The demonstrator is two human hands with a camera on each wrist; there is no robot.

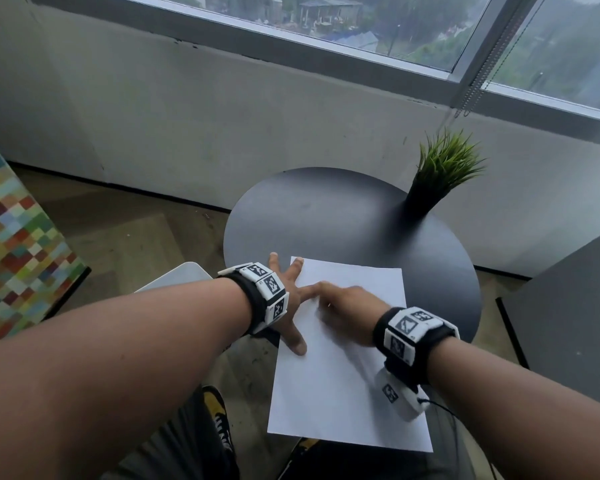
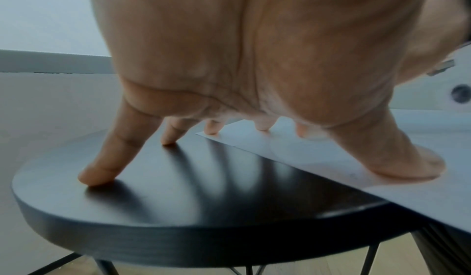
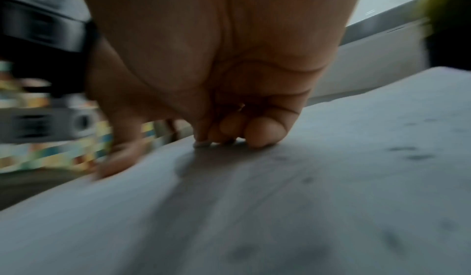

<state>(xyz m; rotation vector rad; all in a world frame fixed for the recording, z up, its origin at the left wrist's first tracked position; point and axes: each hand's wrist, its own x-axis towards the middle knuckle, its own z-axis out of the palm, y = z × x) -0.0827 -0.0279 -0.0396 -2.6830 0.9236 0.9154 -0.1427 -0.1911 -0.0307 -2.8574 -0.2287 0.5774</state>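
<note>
On a round desk (image 1: 343,216), a splayed left hand (image 1: 290,296) pins a white sheet (image 1: 326,393); the right hand (image 1: 347,313), fingers curled, presses it.

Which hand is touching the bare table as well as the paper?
The left hand: spread, two fingers on the black table, the rest on the paper. The right hand touches only paper.

Soft grey daylight falls from the window (image 1: 361,26); the right wrist view is dim and smeared.
</note>
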